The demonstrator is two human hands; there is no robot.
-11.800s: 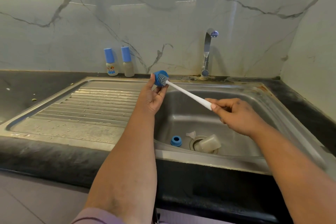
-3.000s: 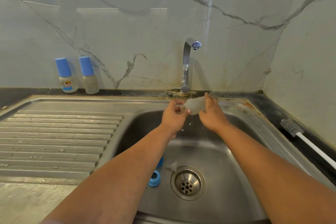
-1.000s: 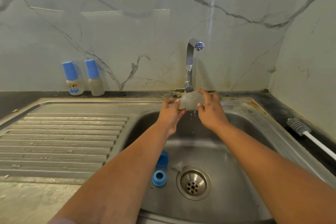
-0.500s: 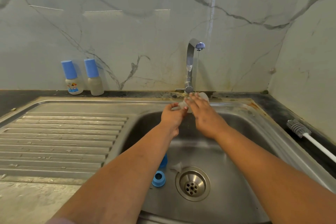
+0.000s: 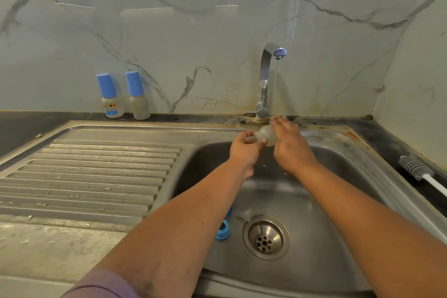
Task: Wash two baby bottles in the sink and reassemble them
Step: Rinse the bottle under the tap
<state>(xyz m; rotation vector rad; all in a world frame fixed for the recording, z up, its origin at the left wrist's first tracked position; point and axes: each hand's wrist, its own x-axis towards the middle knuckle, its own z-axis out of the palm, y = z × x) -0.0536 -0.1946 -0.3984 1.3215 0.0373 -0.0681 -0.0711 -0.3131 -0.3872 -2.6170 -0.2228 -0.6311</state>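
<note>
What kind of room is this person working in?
Most likely a home kitchen: a steel sink with a ribbed drainboard set in a dark counter, a tap running against a marble-look wall, and a bottle brush lying beside the basin.

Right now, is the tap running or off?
Running: a thin stream falls from the tap onto the clear bottle that the left hand and right hand hold.

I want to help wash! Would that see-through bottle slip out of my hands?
Probably. The bottle is smooth and wet under the tap, so likely slippery. It looks like light plastic, so it shouldn't break easily. It's rounded, so it may roll in the sink.
</note>
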